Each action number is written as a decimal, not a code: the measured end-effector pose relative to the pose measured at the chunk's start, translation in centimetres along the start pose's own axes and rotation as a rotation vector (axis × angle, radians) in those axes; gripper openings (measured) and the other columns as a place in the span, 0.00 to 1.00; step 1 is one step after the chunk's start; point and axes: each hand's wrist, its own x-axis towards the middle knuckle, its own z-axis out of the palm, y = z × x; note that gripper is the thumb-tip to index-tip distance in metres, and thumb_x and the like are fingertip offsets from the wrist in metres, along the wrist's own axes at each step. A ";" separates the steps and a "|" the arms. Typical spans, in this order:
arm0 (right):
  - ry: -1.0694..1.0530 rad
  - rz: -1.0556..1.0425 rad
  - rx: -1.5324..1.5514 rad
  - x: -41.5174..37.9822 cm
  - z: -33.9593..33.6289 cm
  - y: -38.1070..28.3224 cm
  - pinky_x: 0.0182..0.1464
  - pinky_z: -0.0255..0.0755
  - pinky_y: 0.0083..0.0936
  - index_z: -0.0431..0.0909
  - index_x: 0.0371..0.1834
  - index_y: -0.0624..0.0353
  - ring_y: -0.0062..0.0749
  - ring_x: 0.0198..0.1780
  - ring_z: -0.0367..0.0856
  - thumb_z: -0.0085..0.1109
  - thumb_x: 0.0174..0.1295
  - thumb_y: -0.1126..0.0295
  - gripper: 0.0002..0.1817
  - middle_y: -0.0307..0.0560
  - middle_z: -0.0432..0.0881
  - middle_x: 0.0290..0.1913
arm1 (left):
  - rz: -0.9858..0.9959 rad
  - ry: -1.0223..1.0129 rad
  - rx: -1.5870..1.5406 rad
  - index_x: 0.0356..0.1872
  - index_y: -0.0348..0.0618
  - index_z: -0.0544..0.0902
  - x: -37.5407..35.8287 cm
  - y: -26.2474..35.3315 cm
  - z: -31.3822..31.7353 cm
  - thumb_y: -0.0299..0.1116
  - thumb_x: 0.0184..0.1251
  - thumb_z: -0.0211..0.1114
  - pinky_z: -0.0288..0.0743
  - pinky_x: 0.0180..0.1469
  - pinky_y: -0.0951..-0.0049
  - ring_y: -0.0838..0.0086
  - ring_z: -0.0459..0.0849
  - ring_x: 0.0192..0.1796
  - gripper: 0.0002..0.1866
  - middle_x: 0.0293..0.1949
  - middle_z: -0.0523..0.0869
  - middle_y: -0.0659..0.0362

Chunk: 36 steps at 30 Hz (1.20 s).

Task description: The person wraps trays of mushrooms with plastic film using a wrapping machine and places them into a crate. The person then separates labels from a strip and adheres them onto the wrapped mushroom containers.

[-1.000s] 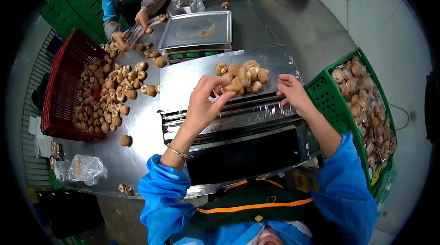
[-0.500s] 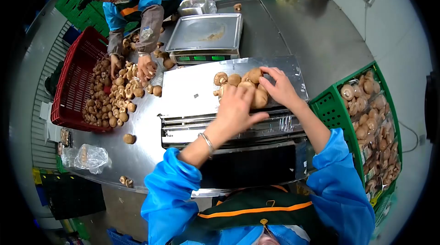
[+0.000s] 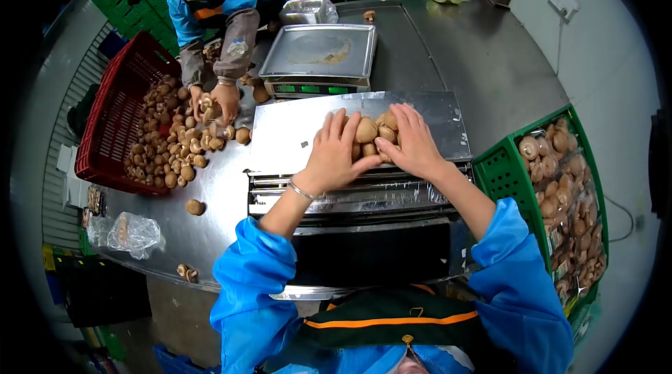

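Observation:
A heap of brown shiitake mushrooms (image 3: 367,130) sits on the metal top of a wrapping machine (image 3: 276,132), squeezed between my two palms. My left hand (image 3: 330,153), with a silver bangle at the wrist, cups the left side of the heap. From the right, my right hand (image 3: 414,144) curves over the other side, its thumb reaching toward the left thumb at the front. The fingers of both hands cover part of the heap. In front of the hands run the machine's rollers (image 3: 364,198) and a black panel (image 3: 371,255).
A scale (image 3: 318,55) stands behind the machine. At the left, a red crate (image 3: 105,122) lies tipped with loose mushrooms (image 3: 171,153) spilling out, where a co-worker's hands (image 3: 222,100) handle some. At the right, a green crate (image 3: 498,174) holds wrapped mushroom packs (image 3: 570,199).
My left hand has moved from over the mushrooms to their left side, and the heap is now pressed closer together between both hands. The co-worker's hands have come together around some mushrooms.

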 end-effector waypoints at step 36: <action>0.348 0.352 0.912 9.3 -3.4 5.8 0.57 0.66 0.27 0.80 0.35 0.68 0.34 0.51 0.75 0.54 0.53 0.70 0.12 0.52 0.79 0.44 | -0.252 0.278 -0.924 0.36 0.35 0.81 8.0 -10.1 -0.4 0.40 0.68 0.43 0.64 0.60 0.68 0.61 0.74 0.58 0.21 0.47 0.82 0.51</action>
